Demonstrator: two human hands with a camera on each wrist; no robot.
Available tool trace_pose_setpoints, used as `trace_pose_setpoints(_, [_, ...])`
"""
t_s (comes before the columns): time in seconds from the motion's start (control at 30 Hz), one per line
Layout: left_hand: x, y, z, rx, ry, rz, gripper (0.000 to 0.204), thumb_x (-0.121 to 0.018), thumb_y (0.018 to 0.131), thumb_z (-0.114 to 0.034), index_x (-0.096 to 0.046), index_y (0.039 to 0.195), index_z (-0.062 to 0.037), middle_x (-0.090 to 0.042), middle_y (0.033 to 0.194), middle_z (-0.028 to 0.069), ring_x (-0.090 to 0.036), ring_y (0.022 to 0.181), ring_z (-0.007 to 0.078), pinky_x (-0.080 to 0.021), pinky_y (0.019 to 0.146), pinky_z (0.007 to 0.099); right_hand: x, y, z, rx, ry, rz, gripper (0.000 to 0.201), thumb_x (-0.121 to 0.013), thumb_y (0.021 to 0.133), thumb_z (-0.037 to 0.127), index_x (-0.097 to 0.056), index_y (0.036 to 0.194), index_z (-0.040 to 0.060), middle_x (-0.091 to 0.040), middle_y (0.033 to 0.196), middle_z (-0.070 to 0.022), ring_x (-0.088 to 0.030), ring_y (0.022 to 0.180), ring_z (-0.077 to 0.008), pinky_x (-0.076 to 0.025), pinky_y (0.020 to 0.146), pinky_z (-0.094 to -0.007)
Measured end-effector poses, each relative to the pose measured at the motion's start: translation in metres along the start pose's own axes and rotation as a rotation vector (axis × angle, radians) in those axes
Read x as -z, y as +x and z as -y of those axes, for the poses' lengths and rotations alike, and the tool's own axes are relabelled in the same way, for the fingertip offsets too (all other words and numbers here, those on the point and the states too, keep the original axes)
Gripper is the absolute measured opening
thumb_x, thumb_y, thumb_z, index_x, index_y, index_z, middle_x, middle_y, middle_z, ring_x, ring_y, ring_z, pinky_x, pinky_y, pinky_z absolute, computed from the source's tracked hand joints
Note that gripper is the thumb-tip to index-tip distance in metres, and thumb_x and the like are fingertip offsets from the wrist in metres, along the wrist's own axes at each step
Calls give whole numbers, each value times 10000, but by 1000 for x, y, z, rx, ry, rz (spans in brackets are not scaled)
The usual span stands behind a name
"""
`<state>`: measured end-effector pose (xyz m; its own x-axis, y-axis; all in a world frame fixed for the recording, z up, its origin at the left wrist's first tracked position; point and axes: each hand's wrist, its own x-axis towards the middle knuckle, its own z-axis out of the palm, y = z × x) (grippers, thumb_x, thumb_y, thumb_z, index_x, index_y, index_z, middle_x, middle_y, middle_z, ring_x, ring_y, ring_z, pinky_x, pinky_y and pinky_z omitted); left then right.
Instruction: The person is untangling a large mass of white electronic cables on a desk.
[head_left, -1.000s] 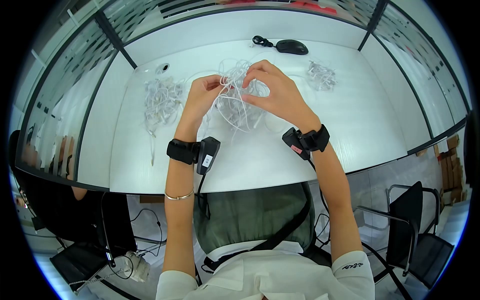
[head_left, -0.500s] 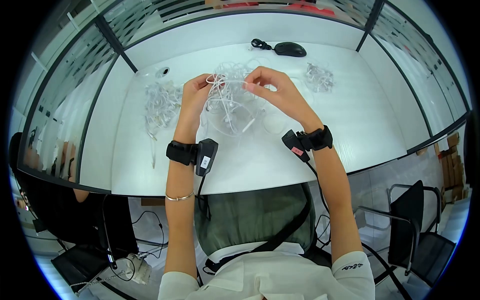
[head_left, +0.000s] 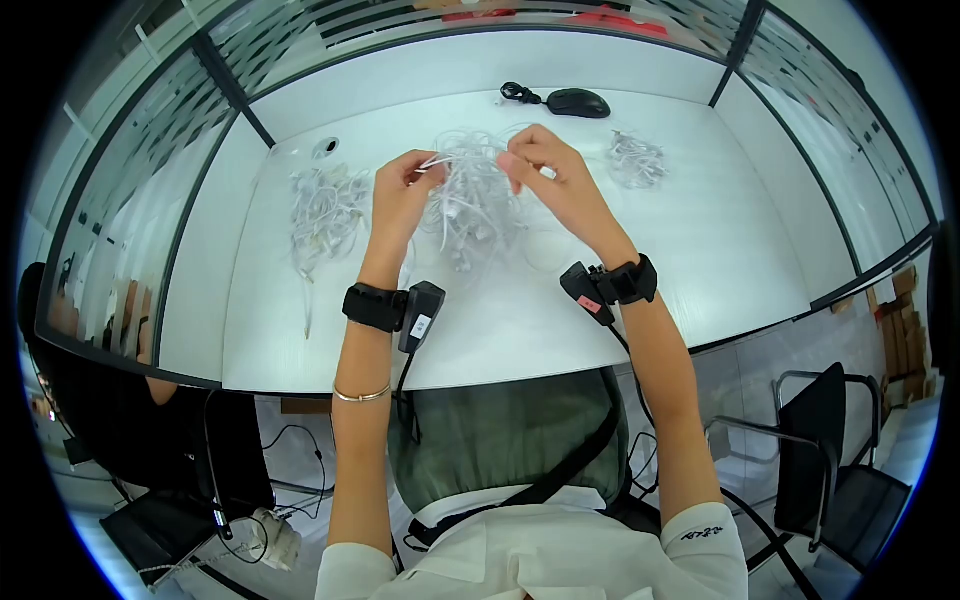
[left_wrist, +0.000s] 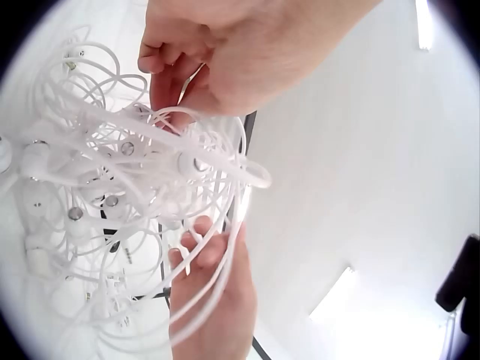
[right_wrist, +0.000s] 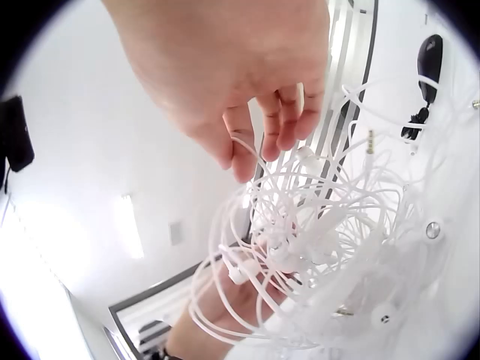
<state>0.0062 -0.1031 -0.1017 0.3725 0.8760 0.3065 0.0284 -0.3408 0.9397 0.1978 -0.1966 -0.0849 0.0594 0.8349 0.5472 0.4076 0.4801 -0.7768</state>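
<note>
A loose tangle of white wired earphones [head_left: 468, 215] hangs between my two hands over the middle of the desk. My left hand [head_left: 400, 205] grips strands at its left side, thumb and fingers curled in. On the right, my right hand [head_left: 568, 190] pinches a thin white cable [right_wrist: 251, 146] between thumb and index finger, the other fingers bent. White earbuds [left_wrist: 191, 163] with round metal mesh stick out of the loops in the left wrist view. A gold-tipped plug [right_wrist: 370, 142] shows in the right wrist view. Strands partly cover the left fingertips.
A second heap of white earphone cables [head_left: 328, 205] lies to the left, one end trailing towards the front edge. A smaller bundle [head_left: 637, 160] is at the right. Near the back panel sits a black mouse [head_left: 578, 103] with its cord coiled. Low partitions [head_left: 800, 165] enclose the desk.
My right thumb and fingers, spread apart at first, have come together on a cable. My right hand has shifted slightly right, and the tangle's loops hang differently between the hands.
</note>
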Motion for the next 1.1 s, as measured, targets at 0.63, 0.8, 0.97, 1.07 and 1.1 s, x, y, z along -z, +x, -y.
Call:
trace_pose_setpoints(0.63, [1,19,39,54,-80,24,158,-605,858,-23,-658,994,36,-672,858,56,-615,756,98,-477,693,222,22,-3,4,-222,244,387,179,-522,958,201,-634,966,61,-519,731,34,-384,573,-30,-301,521,-189])
trace_pose_setpoints(0.8, [0,14,37,-65,-35,52,145,-616,869,-41,-656,997,13,-628,819,21,-558,691,81,-445,640,228,32,-2,17,-226,373,351,172,-497,970,219,-584,962,70,-525,810,33,-328,540,-14,-273,514,-166])
trace_pose_setpoints(0.97, [-5,1,16,-285,276,-99,157,-653,850,-103,-652,956,13,-529,922,48,-479,659,111,-404,590,251,45,-1,12,-201,564,117,185,-452,971,212,-546,908,65,-502,803,39,-288,526,-17,-233,504,-178])
trace_pose_setpoints(1.07, [-5,2,14,-463,449,-142,194,-663,844,-157,-639,933,15,-564,883,65,-488,668,138,-416,613,266,51,4,-2,-164,750,57,197,-482,956,237,-512,849,74,-470,761,50,-275,530,-27,-221,506,-187])
trace_pose_setpoints(1.1, [-4,3,15,-561,465,-148,199,-657,848,-163,-634,931,16,-574,866,66,-492,668,142,-417,616,267,51,5,-5,-146,794,49,195,-504,950,241,-507,842,78,-461,738,55,-274,531,-29,-223,507,-190])
